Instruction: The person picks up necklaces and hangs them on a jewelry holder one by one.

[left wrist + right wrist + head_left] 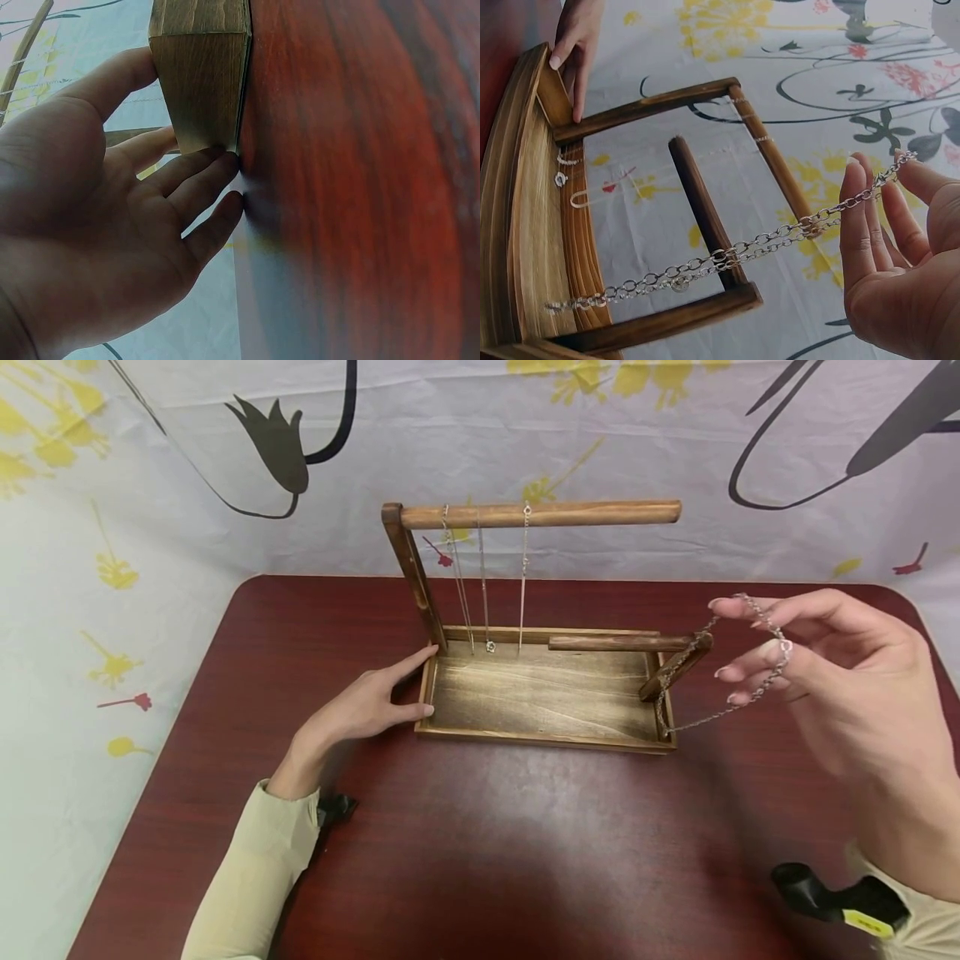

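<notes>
My right hand (862,685) pinches a silver link chain necklace (785,646) between thumb and fingers, right of the wooden jewelry stand. The chain hangs in a long loop and overlaps the end of the stand's short lower bar (600,644) in the head view. In the right wrist view its links (697,264) stretch from the fingertips across that bar toward the tray. My left hand (367,702) rests with spread fingers on the left end of the stand's tray (540,740). From the left wrist view, fingertips touch the tray's end wall (202,82) down near the table.
Several thin chains (522,585) hang from the tall upper bar (607,513), one with a small pendant (491,647). The upper bar's right end is free, held by one post (412,572) at left. Behind the dark red table (525,843) hangs a patterned cloth (450,443).
</notes>
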### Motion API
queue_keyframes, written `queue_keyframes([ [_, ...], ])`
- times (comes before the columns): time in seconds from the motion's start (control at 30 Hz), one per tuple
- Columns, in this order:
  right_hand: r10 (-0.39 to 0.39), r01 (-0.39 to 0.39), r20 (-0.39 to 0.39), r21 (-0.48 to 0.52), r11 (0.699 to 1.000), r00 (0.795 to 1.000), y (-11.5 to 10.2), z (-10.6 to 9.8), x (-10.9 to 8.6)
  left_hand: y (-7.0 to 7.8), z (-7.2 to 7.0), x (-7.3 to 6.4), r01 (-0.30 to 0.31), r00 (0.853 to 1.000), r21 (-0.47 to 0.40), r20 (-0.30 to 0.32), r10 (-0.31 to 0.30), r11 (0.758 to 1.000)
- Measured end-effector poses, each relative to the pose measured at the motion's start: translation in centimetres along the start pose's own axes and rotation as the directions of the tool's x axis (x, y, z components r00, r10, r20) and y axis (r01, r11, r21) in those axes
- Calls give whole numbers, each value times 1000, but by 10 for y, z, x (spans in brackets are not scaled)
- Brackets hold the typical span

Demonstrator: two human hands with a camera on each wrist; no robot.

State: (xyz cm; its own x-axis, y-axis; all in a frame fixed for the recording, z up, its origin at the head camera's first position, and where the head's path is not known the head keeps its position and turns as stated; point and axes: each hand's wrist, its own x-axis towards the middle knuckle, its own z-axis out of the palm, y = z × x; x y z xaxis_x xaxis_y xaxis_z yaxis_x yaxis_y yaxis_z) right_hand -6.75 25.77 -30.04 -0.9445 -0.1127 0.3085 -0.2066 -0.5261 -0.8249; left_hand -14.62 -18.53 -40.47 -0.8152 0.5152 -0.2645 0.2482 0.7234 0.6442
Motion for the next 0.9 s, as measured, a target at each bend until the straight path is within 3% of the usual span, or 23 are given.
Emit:
queue_keyframes([
  [0.2, -100, 83, 82, 193, 978, 992, 3, -13, 5, 0, 0, 0, 1, 1000, -1, 0, -1, 1000],
  [0.33, -140, 112, 92, 255, 960, 986, 2, -19, 8, 1, 0, 1, 0, 1000, -3, 0, 0, 1000],
  [0.9, -144, 145, -27, 300, 943, 989, -5, -31, 18, 0, 0, 2, 1, 1000, 1, -7, -1, 1000],
])
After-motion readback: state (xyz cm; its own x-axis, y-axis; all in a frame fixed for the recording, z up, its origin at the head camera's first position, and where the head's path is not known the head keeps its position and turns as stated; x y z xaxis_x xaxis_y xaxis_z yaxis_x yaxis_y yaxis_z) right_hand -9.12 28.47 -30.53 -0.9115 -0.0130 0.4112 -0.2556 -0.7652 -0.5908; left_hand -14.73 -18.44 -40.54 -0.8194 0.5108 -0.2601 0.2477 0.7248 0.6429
